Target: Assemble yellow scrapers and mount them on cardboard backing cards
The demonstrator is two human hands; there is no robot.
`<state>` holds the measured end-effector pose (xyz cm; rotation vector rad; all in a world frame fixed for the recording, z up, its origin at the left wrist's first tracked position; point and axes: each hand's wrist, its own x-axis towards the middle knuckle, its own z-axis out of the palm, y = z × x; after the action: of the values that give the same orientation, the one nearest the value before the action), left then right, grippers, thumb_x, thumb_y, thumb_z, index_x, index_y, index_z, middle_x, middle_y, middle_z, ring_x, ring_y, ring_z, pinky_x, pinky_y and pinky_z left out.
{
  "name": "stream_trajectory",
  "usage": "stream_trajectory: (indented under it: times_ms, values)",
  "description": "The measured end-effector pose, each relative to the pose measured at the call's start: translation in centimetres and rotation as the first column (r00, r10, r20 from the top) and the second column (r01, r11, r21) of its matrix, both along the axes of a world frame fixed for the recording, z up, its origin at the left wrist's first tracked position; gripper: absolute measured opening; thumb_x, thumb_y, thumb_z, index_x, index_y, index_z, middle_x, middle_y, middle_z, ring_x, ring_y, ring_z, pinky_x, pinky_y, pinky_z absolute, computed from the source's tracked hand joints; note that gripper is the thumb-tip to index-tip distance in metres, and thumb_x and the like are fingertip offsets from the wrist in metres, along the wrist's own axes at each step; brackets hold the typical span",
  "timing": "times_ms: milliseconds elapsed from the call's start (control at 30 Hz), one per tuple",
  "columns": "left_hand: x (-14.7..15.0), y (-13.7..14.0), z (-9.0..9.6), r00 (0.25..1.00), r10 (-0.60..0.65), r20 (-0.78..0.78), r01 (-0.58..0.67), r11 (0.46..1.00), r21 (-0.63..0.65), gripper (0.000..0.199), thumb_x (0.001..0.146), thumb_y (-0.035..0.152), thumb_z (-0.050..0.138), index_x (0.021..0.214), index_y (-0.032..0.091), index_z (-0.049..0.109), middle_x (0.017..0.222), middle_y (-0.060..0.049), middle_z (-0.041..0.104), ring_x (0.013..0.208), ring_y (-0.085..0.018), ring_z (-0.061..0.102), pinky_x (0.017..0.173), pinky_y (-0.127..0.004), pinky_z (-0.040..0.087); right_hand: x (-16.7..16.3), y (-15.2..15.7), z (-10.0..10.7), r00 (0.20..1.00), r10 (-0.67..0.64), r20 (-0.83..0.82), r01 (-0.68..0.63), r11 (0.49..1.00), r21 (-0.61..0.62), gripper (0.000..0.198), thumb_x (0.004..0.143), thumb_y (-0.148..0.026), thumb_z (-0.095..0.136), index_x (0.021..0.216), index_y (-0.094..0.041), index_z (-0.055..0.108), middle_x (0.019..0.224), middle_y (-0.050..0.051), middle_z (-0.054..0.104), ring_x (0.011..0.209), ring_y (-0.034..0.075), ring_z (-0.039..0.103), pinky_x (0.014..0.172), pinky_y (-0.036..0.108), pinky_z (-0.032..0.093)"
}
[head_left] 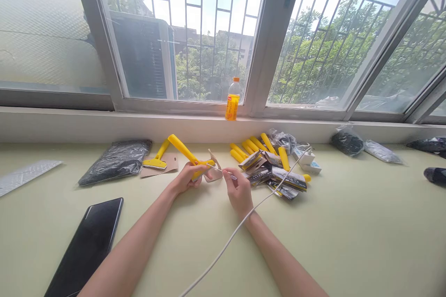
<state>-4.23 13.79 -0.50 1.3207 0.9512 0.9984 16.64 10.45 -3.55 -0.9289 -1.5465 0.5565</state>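
My left hand (190,178) is closed around the head of a yellow-handled scraper (183,149), whose handle points up and to the left. A piece of brown card (215,172) stands behind that head. In my right hand (239,190) is a thin screwdriver (229,175), its slender shaft reaching left to the scraper's head. Whether the tip sits in a screw is too small to tell. Another yellow scraper (155,161) lies to the left on a flat brown card (170,163). Right of my hands is a pile of yellow scrapers with printed cards (289,177).
A white cable (223,247) runs across the table from a white charger (306,157), passing over my right wrist. A black phone (87,243) and a bag of dark material (116,161) lie at left. Several bags (347,140) line the back right. An orange drink bottle (232,102) stands on the sill.
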Motion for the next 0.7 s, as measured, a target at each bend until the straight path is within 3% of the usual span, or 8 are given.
stream_trajectory:
  times_ms: [700]
  values:
    - [-0.1,0.17,-0.13,1.0,-0.013,-0.015,0.013,1.0,0.023,0.028,0.082,0.039,0.066,0.088,0.012,0.069,0.085,-0.011,0.074,0.039,-0.006,0.039,0.038,-0.023,0.018,0.04,-0.05,0.03,1.0,-0.004,-0.023,0.005,1.0,0.022,0.028,0.103,-0.043,0.056,0.104,-0.017,0.068,0.088,0.005,0.068,0.072,0.015,0.061,0.067,0.026,0.047]
